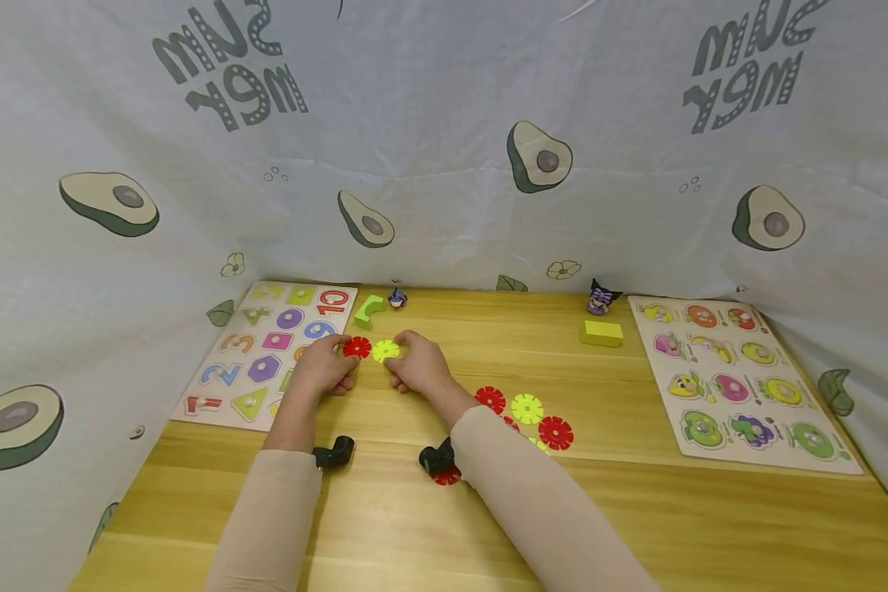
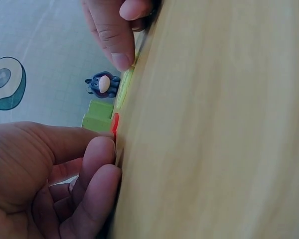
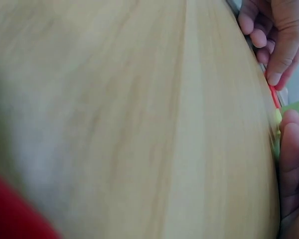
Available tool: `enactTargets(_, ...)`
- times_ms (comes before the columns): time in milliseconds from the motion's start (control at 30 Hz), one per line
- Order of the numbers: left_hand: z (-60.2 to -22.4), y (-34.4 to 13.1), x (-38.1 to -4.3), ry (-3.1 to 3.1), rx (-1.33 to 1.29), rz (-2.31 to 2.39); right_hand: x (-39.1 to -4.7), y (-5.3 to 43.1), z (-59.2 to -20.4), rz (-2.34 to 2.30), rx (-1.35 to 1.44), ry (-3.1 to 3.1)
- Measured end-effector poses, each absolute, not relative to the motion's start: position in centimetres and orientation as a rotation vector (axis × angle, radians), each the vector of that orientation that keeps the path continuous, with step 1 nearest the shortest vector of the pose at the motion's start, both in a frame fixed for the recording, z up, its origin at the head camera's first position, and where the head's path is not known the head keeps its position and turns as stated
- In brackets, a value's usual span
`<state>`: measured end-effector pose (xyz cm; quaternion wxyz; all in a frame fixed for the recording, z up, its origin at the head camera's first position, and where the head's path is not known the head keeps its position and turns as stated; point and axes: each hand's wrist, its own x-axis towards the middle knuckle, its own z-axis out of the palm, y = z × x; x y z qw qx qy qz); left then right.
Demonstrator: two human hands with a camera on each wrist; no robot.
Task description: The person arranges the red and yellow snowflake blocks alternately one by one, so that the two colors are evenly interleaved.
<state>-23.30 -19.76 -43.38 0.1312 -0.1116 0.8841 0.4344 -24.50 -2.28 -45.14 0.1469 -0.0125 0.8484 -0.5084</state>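
A red notched plastic disc (image 1: 358, 347) and a yellow notched plastic disc (image 1: 384, 350) lie side by side, low over the wooden table. My left hand (image 1: 324, 364) pinches the red one at its left edge between thumb and finger. On the other side, my right hand (image 1: 420, 362) pinches the yellow one by its right edge. In the left wrist view both discs appear nearly edge-on; whether their rims touch or interlock, I cannot tell. A green arch block (image 1: 368, 312) and a small blue donkey figure (image 1: 396, 298) stand just behind them.
More red and yellow discs (image 1: 527, 409) lie around and partly under my right forearm. A number puzzle board (image 1: 222, 403) is at left, a fruit puzzle board (image 1: 773, 455) at right. A yellow block (image 1: 602, 333) and a purple-black figure (image 1: 601, 298) stand near the back curtain (image 1: 444, 230).
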Motion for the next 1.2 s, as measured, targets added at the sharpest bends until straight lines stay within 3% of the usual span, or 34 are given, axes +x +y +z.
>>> enactTargets(200, -43.2, -19.8, -23.1, 2.522, -0.314, 1.314, -24.3, -1.1, -44.4, -1.549, -0.068, 2.341)
enactTargets(567, -43.2, -17.9, -22.9, 2.512, -0.12, 1.424, -22.9, 6.3, -41.4, -1.393, -0.202, 2.553)
enactTargets(833, -44.3, -16.5, -23.2, 2.367, 0.048, 1.532, -20.3, 11.4, -41.9, -1.133, -0.265, 2.61)
enactTargets(1200, -44.9, -16.2, -23.3, 2.422, -0.022, 1.495, -18.8, 14.3, -42.4, -0.975, -0.291, 2.566)
